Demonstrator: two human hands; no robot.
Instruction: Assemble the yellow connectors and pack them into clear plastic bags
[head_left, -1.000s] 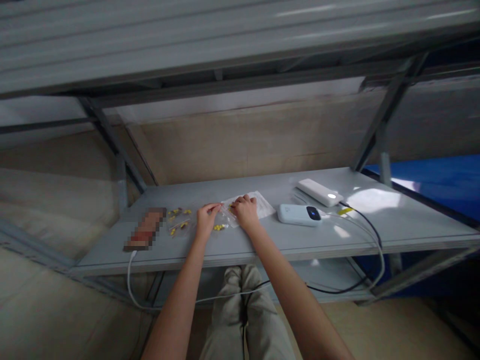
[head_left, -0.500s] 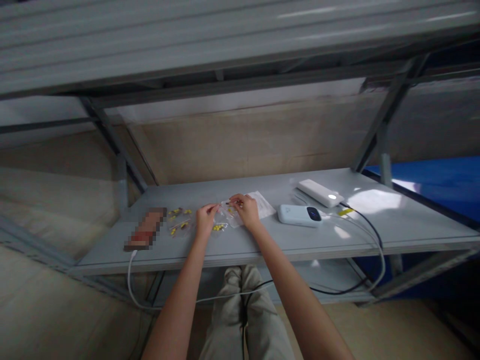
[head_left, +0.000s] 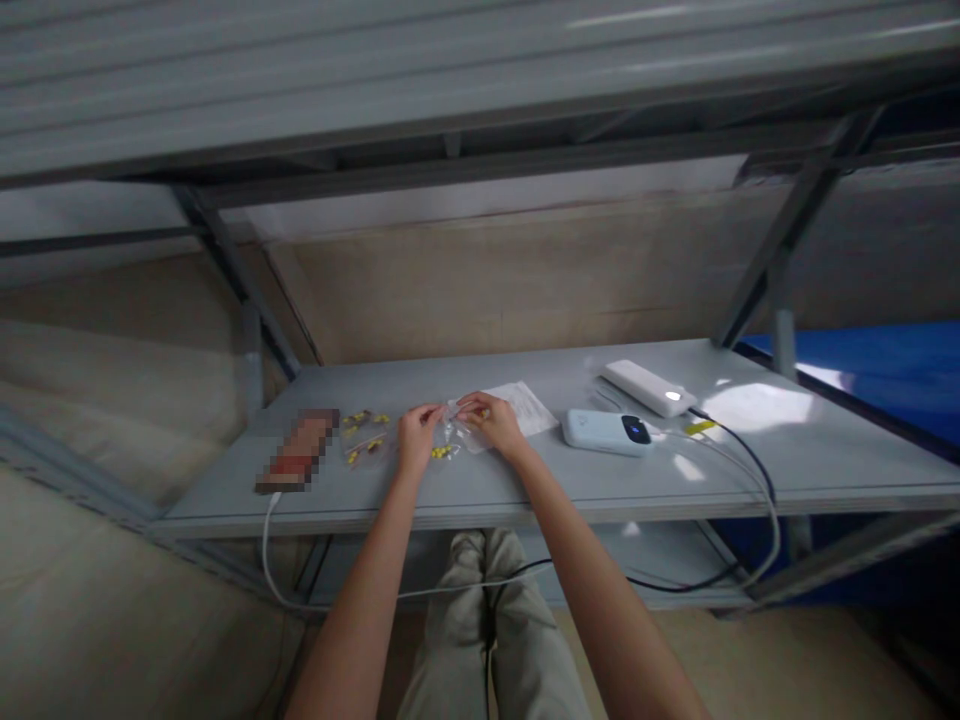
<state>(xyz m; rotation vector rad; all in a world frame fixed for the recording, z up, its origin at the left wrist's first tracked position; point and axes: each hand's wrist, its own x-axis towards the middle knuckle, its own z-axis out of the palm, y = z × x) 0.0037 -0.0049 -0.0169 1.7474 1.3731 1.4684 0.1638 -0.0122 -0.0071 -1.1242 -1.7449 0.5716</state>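
Shelving unit of grey metal [head_left: 750, 470] spans the view, plywood wall behind, blue surface at right. On it lie a white power bank [head_left: 643, 388], a pale blue device [head_left: 604, 431] and bagged yellow parts [head_left: 363, 436]. Since a second ago both hands have lifted slightly: left hand [head_left: 415, 439] and right hand [head_left: 493, 422] pinch a small clear bag [head_left: 459, 432] between closed fingertips, just above loose yellow pieces [head_left: 444, 453], suggesting bagging is underway.

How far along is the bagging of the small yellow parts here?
Done: two small bags with yellow parts lie at left. In hand: left hand and right hand hold a clear bag between them. Left: loose yellow parts on the shelf.
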